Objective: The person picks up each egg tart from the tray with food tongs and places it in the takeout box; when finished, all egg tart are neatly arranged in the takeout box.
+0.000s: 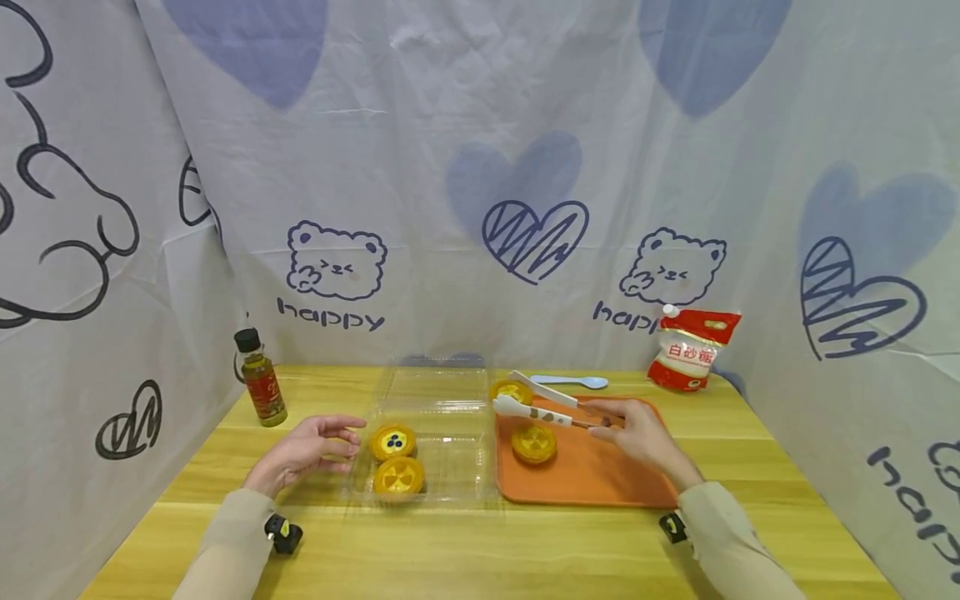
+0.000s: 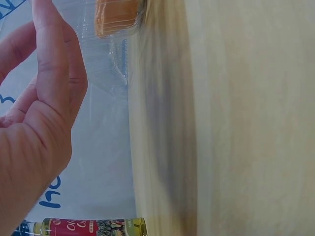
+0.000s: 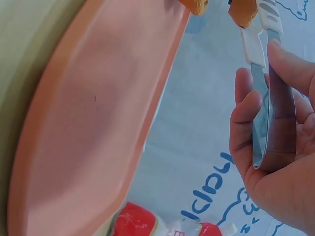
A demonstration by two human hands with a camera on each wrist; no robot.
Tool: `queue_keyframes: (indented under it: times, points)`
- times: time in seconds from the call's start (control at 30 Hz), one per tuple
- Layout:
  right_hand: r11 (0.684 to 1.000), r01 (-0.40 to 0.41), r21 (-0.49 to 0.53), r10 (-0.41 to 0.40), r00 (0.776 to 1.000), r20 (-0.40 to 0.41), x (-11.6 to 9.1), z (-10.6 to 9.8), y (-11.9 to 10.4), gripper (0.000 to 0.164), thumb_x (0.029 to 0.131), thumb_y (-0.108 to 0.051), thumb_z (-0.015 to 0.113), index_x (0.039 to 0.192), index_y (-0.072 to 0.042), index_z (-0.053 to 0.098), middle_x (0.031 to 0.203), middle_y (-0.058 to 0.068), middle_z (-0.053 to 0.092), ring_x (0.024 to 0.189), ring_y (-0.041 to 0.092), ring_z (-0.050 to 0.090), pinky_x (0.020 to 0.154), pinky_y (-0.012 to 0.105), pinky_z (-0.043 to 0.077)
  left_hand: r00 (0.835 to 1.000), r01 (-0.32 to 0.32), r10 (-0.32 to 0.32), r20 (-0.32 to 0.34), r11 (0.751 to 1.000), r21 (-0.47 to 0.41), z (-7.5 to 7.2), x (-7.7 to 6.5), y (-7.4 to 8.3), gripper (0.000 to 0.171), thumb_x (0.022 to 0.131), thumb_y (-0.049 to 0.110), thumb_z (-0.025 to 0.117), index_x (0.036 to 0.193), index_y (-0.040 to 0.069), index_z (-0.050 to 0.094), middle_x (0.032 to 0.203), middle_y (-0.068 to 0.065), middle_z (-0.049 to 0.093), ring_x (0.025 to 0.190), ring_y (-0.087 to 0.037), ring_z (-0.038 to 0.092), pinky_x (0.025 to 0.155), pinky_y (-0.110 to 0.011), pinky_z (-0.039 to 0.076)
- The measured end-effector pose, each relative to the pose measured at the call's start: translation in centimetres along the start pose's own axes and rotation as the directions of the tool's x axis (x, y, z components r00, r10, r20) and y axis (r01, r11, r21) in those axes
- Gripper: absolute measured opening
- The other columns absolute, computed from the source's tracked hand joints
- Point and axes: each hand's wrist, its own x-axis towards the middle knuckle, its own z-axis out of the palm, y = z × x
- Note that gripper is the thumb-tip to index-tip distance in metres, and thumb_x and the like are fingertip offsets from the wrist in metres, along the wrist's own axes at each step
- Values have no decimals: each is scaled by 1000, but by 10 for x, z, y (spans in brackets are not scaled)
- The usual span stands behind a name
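Observation:
My right hand [image 1: 633,433] grips a pair of metal tongs [image 3: 275,123] with white tips. Between the tips is an egg tart [image 1: 512,390], held up over the far left part of the orange tray [image 1: 600,492]. Another tart [image 1: 534,445] lies on that tray. A clear plastic container [image 1: 457,479] stands open left of the tray, with a blueberry-topped tart [image 1: 393,442] and a second yellow tart [image 1: 399,477] in its left side. My left hand [image 1: 311,450] is at the container's left edge, fingers loosely bent and holding nothing; whether it touches the plastic I cannot tell.
An oil bottle [image 1: 262,379] with a black cap stands at the back left. Behind the tray lies a pale spoon [image 1: 573,381]. A red and white sugar bag [image 1: 688,350] stands at the back right, before the printed cloth.

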Motion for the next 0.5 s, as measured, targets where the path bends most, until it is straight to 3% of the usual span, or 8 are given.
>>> queue_keyframes:
  times: [0.2, 0.5]
  points:
    - [1000, 6, 22, -6, 1000, 3, -2, 2, -4, 39, 86, -18, 75, 124, -19, 70, 114, 5, 73, 96, 19, 68, 84, 41, 57, 1000, 5, -5, -6, 1000, 3, 1, 0, 0, 61, 89, 0, 66, 143, -9, 39, 110, -14, 60, 92, -19, 64, 77, -35, 61]
    - [991, 1, 131, -8, 998, 56, -2, 8, -11, 41, 88, -13, 73, 128, -19, 66, 117, 5, 71, 102, 21, 70, 82, 30, 59, 1000, 10, -10, -11, 1000, -2, 1, -1, 1, 61, 88, -1, 66, 142, -8, 40, 109, -13, 60, 92, -19, 64, 76, -34, 61]
